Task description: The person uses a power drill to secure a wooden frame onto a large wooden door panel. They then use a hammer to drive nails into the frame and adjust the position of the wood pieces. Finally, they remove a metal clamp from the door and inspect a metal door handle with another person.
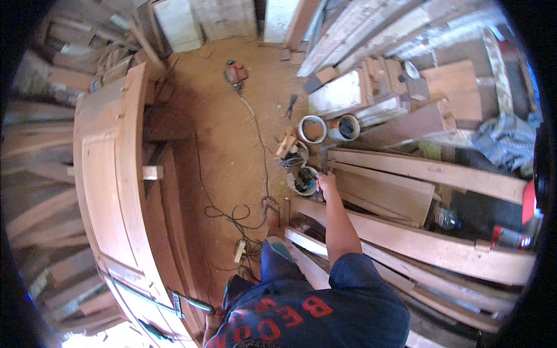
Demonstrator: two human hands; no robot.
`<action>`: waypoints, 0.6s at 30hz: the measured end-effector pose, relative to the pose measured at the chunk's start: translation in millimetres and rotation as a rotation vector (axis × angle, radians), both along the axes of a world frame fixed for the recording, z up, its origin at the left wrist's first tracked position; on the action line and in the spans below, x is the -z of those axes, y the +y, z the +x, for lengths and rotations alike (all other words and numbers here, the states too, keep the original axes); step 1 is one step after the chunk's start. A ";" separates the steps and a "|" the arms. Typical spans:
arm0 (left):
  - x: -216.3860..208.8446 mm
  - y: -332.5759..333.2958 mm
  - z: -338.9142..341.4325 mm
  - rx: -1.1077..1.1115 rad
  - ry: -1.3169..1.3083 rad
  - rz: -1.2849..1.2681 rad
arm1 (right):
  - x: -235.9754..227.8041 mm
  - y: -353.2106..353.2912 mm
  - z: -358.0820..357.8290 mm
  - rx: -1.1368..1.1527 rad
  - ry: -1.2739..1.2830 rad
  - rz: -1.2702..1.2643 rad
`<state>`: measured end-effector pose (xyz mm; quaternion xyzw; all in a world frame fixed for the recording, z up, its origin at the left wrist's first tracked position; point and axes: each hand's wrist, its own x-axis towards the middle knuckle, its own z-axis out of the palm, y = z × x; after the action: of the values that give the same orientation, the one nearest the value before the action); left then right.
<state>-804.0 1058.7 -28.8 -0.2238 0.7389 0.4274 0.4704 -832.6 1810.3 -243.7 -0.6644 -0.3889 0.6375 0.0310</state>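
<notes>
My right hand [326, 182] reaches out over the buckets, its fingers wrapped round the handle of a hammer [324, 159]. The dark head of the hammer points away from me. Just beneath that hand stands a white bucket [303, 181] with dark tools in it. My left hand [213, 322] is low by the edge of a panelled wooden door [110, 191], at the end of a clamp's green handle [196, 303]. The clamp sits across the door's near end. Small size and blur keep the left fingers from being made out.
Two more buckets, one white [313, 130] and one dark-filled [345, 127], stand beyond. A corded power tool [236, 74] lies on the dusty floor. Its cable [232, 217] loops by my feet near a power strip [239, 251]. Long planks [429, 168] stretch along the right.
</notes>
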 end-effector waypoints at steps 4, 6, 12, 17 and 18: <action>-12.8 48.2 19.6 0.234 0.071 -0.280 | 0.9 -57.0 9.1 -0.069 -0.028 -0.021; -6.0 38.9 26.3 0.205 0.003 -0.314 | 7.8 -88.2 11.0 -0.068 0.052 -0.098; -4.3 48.7 67.2 0.008 0.047 -0.265 | 28.1 -144.1 68.7 -0.400 -0.139 -0.116; -36.2 74.4 57.8 -0.075 0.016 -0.288 | 36.3 -153.3 83.5 -0.514 -0.427 -0.175; -24.5 53.0 73.4 -0.182 -0.024 -0.224 | 35.2 -154.6 86.5 -0.535 -0.446 -0.131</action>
<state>-730.6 1111.7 -4.3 -0.3459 0.7530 0.3804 0.4107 -746.1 1655.7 -278.9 -0.6624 -0.5045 0.4860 -0.2655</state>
